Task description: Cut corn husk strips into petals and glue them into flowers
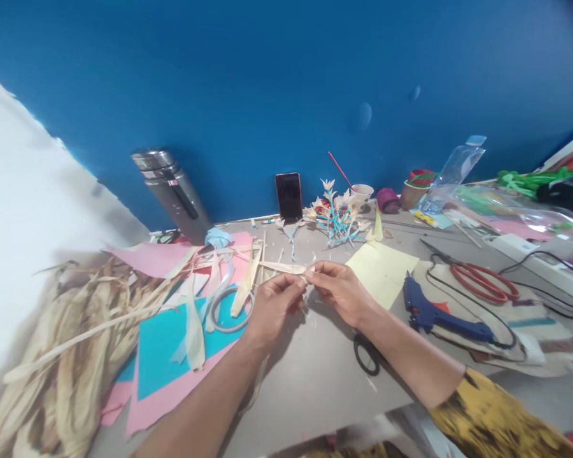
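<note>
My left hand [277, 306] and my right hand [340, 290] meet over the middle of the table, fingertips almost touching. Both are closed in a pinch on a pale strip of dried husk [282, 266], whose free end points left. Fingers hide the part between them. Just beyond lies a small stem wrapped in blue and white [293, 243] with pale petals on top. Behind it stands a cluster of husk flowers [337, 219] on blue stems. Left of my hands are cut husk pieces [249, 280] and a roll of tape [216, 313].
A heap of dried husks [71, 356] and blue paper [160, 350] lie left. To the right are a glue gun [439, 318], red-handled scissors [482, 282] and yellow paper [384, 270]. A flask [176, 197], phone [289, 196] and plastic bottle [453, 175] stand near the wall.
</note>
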Motion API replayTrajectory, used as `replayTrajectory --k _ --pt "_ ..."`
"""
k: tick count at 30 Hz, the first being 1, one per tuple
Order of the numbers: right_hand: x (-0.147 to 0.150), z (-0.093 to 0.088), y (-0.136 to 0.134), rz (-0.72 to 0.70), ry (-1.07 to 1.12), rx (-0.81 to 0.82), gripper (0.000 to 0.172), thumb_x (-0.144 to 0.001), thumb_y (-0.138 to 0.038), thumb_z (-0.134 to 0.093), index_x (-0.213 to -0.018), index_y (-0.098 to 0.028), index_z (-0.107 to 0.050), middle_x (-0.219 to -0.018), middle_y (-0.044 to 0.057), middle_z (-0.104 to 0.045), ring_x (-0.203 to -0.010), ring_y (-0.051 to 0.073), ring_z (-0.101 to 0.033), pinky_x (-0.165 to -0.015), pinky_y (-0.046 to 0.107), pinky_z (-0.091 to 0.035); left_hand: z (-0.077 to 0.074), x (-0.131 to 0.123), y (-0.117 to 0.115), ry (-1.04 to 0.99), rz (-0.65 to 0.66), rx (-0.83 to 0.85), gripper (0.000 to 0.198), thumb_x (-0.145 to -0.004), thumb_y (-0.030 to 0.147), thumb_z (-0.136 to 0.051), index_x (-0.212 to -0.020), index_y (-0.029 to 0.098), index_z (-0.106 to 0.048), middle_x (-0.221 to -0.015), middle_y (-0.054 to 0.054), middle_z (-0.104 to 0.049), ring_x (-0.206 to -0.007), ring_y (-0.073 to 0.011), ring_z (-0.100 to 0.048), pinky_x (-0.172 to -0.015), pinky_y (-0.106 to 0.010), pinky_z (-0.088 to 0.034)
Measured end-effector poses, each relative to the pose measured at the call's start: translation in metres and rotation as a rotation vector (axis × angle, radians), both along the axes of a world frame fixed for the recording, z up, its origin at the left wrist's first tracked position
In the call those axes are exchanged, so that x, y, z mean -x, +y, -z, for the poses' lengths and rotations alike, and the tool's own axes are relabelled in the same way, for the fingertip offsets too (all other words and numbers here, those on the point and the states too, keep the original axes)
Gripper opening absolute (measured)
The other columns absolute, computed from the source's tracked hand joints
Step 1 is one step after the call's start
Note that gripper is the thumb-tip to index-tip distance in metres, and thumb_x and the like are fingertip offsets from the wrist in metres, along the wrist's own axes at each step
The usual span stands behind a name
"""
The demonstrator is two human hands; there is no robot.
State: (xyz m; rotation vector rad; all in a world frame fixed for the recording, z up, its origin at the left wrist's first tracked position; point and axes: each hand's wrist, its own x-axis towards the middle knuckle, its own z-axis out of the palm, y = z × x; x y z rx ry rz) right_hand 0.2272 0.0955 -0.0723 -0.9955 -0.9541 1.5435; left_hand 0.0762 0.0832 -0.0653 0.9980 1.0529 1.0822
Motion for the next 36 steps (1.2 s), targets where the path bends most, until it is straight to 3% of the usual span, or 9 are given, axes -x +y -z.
replayTrajectory --k 6,14,24,36 --pt "-0.001 -0.001 0.002 0.079 0.072 0.013 0.034 -0.057 -0.038 -0.089 -0.074 -0.016 -0.068 -0.054 -0.007 -0.041 -0.048 0.005 -0.027 -0.041 0.018 -0.015 0.001 -0.001 0.000 -0.108 0.010 0.076 0.018 -0.066 0.027 -0.076 -0.066 0.016 -0.062 -0.058 0.003 -0.055 -0.049 -0.0075 -0.049 -0.048 -0.020 -0.034" --pt "-0.004 -0.002 0.005 0.060 0.289 0.079 0.035 -0.054 -0.027 -0.090 -0.074 -0.015 -0.064 -0.064 -0.005 -0.052 -0.048 0.003 -0.033 -0.039 0.015 -0.017 0.001 -0.003 0.001 -0.307 -0.123 0.118 0.029 -0.062 0.032 -0.084 -0.073 0.016 -0.061 -0.059 0.006 -0.051 -0.047 -0.0040 -0.041 -0.046 -0.018 -0.031" --pt "0.005 -0.001 0.002 0.021 0.247 0.087 0.039 -0.052 -0.031 -0.092 -0.079 -0.013 -0.070 -0.063 -0.004 -0.053 -0.050 0.004 -0.033 -0.039 0.014 -0.020 0.009 -0.011 -0.003 -0.273 -0.127 0.126 0.029 -0.064 0.036 -0.082 -0.075 0.017 -0.062 -0.055 0.007 -0.049 -0.042 -0.0048 -0.039 -0.042 -0.018 -0.028" --pt "0.005 -0.004 -0.001 0.010 0.126 0.070 0.031 -0.056 -0.033 -0.084 -0.066 -0.015 -0.060 -0.053 -0.006 -0.043 -0.049 0.005 -0.030 -0.042 0.016 -0.017 0.000 -0.005 -0.003 -0.233 -0.060 0.082 0.023 -0.071 0.037 -0.072 -0.075 0.016 -0.063 -0.071 0.001 -0.060 -0.049 -0.0075 -0.047 -0.047 -0.022 -0.036"
